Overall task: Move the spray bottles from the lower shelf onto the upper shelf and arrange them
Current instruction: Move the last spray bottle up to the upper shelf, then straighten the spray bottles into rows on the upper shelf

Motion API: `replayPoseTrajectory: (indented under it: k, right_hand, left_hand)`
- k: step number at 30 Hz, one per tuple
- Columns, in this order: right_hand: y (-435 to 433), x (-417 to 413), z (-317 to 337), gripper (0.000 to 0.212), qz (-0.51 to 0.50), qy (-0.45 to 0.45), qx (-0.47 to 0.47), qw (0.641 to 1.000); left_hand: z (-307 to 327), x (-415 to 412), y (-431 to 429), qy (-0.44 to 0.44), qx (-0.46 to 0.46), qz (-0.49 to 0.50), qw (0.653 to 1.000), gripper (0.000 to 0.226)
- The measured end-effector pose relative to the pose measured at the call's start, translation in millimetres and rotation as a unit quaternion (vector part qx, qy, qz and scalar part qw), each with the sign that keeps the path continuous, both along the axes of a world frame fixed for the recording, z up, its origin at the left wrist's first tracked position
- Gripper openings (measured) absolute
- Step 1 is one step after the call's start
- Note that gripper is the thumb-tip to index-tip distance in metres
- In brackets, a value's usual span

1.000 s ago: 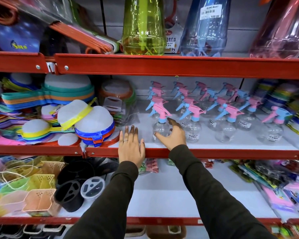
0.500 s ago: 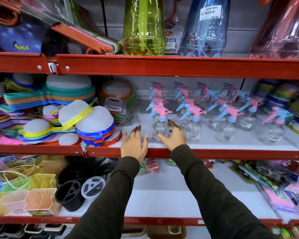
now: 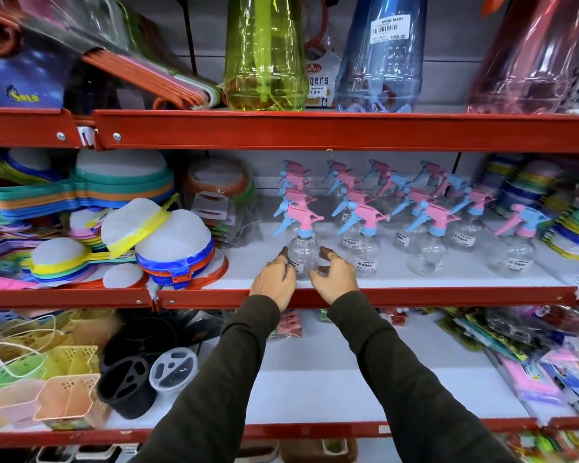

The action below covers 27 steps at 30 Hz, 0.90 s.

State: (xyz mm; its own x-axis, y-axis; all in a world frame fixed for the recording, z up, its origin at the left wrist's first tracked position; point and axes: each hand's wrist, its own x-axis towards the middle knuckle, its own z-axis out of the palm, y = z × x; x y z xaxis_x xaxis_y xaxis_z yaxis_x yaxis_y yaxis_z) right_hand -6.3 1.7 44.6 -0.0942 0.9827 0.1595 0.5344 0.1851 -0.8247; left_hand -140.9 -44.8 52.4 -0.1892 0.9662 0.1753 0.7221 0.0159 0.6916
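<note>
Several clear spray bottles (image 3: 427, 243) with pink and blue trigger heads stand in rows on the white shelf with the red rim (image 3: 455, 295). The front-left spray bottle (image 3: 302, 250) stands upright near that rim. My left hand (image 3: 274, 284) presses its fingertips against the bottle's left side. My right hand (image 3: 335, 279) cups the right side, thumb up along the glassy body and fingers curled at the base. The bottle is held between both hands and rests on the shelf. The lower shelf (image 3: 315, 382) below my dark sleeves holds no spray bottle that I can see.
Stacked coloured strainers (image 3: 168, 248) crowd the left of the bottle shelf, and coloured plates (image 3: 569, 228) the right. Large green (image 3: 264, 61) and blue (image 3: 381, 61) bottles stand one shelf higher. Baskets (image 3: 64, 402) and black holders (image 3: 127, 385) sit lower left, packets (image 3: 549, 369) lower right.
My left hand has slid right from lying flat on the shelf and closed in on the front-left bottle. My right hand has stayed at that bottle and curled round its right side.
</note>
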Motion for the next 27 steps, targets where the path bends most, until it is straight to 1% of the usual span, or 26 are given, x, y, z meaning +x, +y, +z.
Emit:
replayPoseTrajectory:
  k: [5,19,22,24,27]
  right_hand:
    - [3,0,-4,0.07,0.008,-0.013,0.001,1.0]
    - [-5,1,2,0.072,0.008,-0.034,0.012,0.999]
    - [-10,7,1,0.073,-0.005,-0.009,0.029,1.0]
    - [-16,15,-1,0.065,-0.02,0.035,0.05,0.998]
    - [-22,32,-2,0.05,-0.054,0.081,0.089,0.991]
  left_hand:
    - [0,1,-2,-0.007,0.002,-0.002,1.0,0.046]
    - [1,-1,1,-0.006,-0.019,-0.026,0.999,0.054]
    - [-6,-1,2,-0.007,-0.018,-0.006,1.0,0.059]
    - [-13,3,-1,-0.024,0.018,0.034,0.999,0.061]
    - [-22,18,-11,-0.076,0.132,0.084,0.985,0.051]
